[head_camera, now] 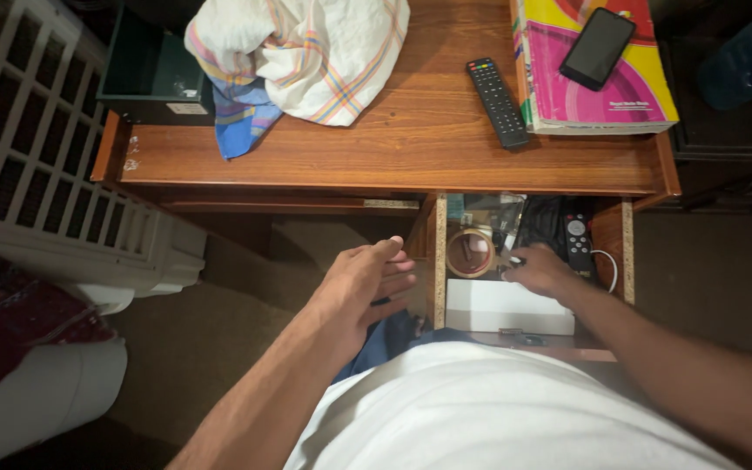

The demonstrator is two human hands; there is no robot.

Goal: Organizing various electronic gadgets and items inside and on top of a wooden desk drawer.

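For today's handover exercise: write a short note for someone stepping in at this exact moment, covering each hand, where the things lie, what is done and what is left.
Left hand: open, empty, beside the open drawer.
Right hand: inside the drawer, fingers on a small dark item too hidden to identify.
In the drawer: tape roll, white box, small remote.
Done: drawer pulled open.
Left: nothing is lifted out yet.

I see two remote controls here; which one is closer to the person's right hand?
The small black remote in the open drawer, just beside the right hand. The long black remote lies up on the wooden desktop.
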